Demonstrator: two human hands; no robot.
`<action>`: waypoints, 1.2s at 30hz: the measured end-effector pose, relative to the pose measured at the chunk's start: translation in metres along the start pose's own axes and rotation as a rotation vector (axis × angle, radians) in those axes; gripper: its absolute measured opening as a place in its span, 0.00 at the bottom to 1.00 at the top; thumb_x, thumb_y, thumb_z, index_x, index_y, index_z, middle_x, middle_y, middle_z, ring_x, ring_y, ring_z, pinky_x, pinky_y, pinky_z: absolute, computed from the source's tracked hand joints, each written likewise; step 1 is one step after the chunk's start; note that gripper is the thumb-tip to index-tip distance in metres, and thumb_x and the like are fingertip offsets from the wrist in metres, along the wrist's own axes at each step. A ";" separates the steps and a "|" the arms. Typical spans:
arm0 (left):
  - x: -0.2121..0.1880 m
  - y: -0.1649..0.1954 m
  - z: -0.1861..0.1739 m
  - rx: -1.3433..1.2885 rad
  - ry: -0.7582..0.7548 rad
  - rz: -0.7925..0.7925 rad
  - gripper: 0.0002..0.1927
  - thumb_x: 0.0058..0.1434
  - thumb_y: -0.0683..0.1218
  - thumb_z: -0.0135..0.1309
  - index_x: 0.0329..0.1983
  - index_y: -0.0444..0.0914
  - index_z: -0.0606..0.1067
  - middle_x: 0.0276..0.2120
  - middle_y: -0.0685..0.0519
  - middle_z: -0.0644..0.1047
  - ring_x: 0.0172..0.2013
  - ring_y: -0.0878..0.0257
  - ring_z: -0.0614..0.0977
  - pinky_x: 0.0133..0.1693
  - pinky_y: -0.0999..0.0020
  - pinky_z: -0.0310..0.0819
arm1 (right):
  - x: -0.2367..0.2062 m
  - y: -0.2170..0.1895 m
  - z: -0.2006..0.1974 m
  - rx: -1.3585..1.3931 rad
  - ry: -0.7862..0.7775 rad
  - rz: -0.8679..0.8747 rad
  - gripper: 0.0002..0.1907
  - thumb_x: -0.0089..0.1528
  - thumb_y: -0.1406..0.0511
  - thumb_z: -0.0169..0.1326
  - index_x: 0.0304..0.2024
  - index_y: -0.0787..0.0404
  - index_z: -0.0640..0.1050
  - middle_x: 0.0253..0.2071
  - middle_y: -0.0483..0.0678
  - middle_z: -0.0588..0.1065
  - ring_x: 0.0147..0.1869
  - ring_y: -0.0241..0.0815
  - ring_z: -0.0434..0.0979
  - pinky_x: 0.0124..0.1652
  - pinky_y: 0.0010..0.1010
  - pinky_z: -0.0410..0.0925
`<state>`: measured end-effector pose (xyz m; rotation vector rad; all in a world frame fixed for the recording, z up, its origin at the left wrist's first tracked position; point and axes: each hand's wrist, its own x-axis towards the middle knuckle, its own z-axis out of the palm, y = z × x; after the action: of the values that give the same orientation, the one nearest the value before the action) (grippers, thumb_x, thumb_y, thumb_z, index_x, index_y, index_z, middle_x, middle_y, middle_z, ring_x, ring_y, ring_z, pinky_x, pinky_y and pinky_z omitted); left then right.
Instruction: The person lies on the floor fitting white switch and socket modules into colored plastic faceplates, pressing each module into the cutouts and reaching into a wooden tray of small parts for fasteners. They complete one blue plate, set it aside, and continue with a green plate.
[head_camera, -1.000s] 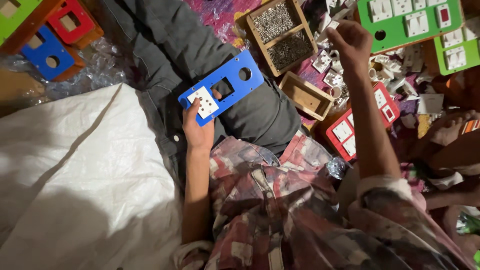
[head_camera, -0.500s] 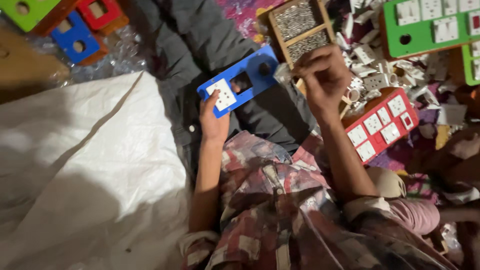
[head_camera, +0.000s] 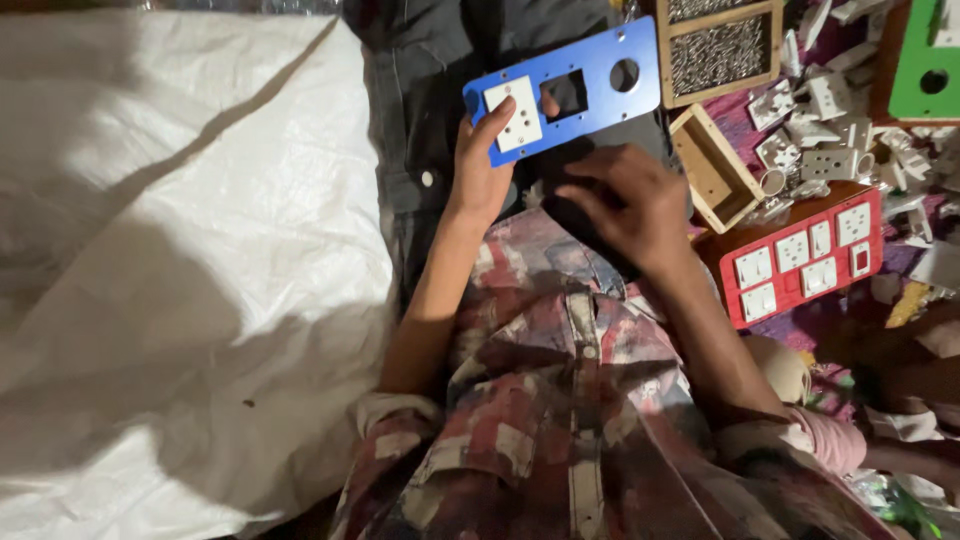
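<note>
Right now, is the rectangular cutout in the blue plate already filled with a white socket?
No, the rectangular cutout in the blue plate is empty.

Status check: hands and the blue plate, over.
Left hand grips blue plate at its socket end, white socket fitted. Right hand just below the plate, contents hidden. Rectangular and round cutouts unfilled. Nothing blocking.

two hands are showing: the left hand (head_camera: 480, 165) and the right hand (head_camera: 630, 200). three coloured panels are lying about: one blue panel (head_camera: 565, 90), one red panel (head_camera: 800, 262), one green panel (head_camera: 925, 60). two wooden trays (head_camera: 715, 40) are sitting nearby, the second tray (head_camera: 712, 172) smaller.
</note>
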<state>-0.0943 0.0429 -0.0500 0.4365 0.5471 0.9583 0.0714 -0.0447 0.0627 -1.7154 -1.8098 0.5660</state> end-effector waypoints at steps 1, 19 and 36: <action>-0.001 -0.001 -0.004 0.001 -0.010 -0.002 0.19 0.71 0.50 0.53 0.55 0.30 0.75 0.46 0.44 0.81 0.50 0.57 0.81 0.55 0.61 0.74 | -0.003 -0.003 0.008 -0.087 -0.019 -0.058 0.12 0.60 0.66 0.70 0.45 0.59 0.83 0.47 0.48 0.81 0.47 0.46 0.83 0.45 0.33 0.75; -0.001 0.010 -0.002 -0.003 0.003 0.015 0.24 0.74 0.57 0.47 0.55 0.32 0.75 0.46 0.45 0.81 0.49 0.59 0.81 0.55 0.63 0.73 | -0.005 0.000 0.024 0.702 0.072 0.594 0.15 0.65 0.71 0.61 0.55 0.65 0.78 0.42 0.50 0.82 0.36 0.36 0.82 0.31 0.26 0.73; 0.010 0.000 0.003 0.001 0.133 0.000 0.17 0.70 0.51 0.56 0.55 0.36 0.74 0.46 0.55 0.78 0.48 0.68 0.79 0.52 0.69 0.73 | 0.024 0.000 0.009 1.173 0.174 0.794 0.14 0.71 0.66 0.52 0.56 0.68 0.71 0.47 0.54 0.82 0.39 0.38 0.83 0.34 0.23 0.72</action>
<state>-0.0880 0.0507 -0.0500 0.3752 0.6679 0.9916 0.0652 -0.0201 0.0589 -1.4124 -0.3363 1.3752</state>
